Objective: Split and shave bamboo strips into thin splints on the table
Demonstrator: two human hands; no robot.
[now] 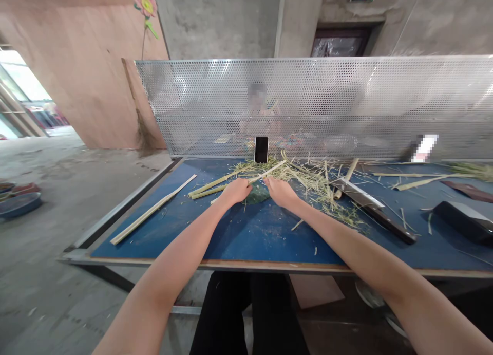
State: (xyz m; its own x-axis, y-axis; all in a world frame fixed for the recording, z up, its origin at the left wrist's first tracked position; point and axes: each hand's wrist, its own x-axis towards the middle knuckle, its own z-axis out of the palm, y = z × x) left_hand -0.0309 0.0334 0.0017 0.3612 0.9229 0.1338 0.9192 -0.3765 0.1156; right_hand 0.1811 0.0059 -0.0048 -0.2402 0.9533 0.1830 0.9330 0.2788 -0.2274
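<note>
Pale strip (pixel 274 168) was held low over blue tabletop (pixel 246 244).
Left hand (pixel 237 191) was closed around the strip's lower end; the strip slanted up and rightward from it. Right hand (pixel 283 193) sat just beside the strip, fingers curled; could not tell whether it gripped. Shavings (pixel 314 183) lay beyond, knife (pixel 373 209) farther right, phone (pixel 261 150) upright behind.

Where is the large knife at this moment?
In the head view, the knife lies right of the right hand on the blue tabletop, between the pile of plant shavings and the black box.
</note>
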